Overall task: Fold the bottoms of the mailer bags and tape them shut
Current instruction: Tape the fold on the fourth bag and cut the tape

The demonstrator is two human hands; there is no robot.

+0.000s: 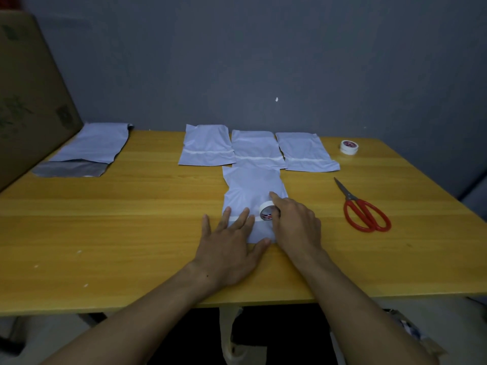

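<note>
My left hand pressed the folded mailer bag, fingers spread flat; my right hand gripped the tape roll. Easing off risked wrinkling the strip.

Current mailer bag: white, flat, centre, near end folded over, white tape strip partway across the fold. Tape roll stands on edge on it. Behind, a row of taped bags: left, middle, right. Untaped pile far left, spare roll far right.
</note>
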